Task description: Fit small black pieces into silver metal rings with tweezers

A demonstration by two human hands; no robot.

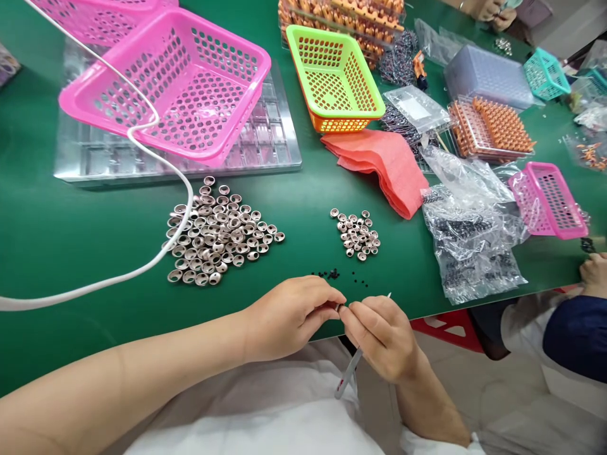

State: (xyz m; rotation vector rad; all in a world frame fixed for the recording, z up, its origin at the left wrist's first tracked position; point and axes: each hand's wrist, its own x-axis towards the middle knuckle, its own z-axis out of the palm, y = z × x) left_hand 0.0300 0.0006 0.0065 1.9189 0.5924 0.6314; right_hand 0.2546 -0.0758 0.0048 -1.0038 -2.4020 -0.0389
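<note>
My left hand [303,311] pinches a small metal ring [338,308], mostly hidden by the fingertips, above the front edge of the green table [284,297]. Close against it, the fingertips of my right hand [382,332] meet the same small part. A thin grey-white tool [348,374] is held in my right hand and slants down below the palm. Tiny black pieces [333,273] lie just beyond the fingers. Behind them is a small group of metal rings [359,235]; a larger pile of rings [218,234] lies to the left.
A white cable [190,189] crosses the left side. Pink basket [190,88] rests on a metal tray [279,126]. Green basket [336,76], red cloth [379,164], plastic bags [474,234] and a small pink basket [550,199] stand further off. Another person's sleeve [576,335] is at right.
</note>
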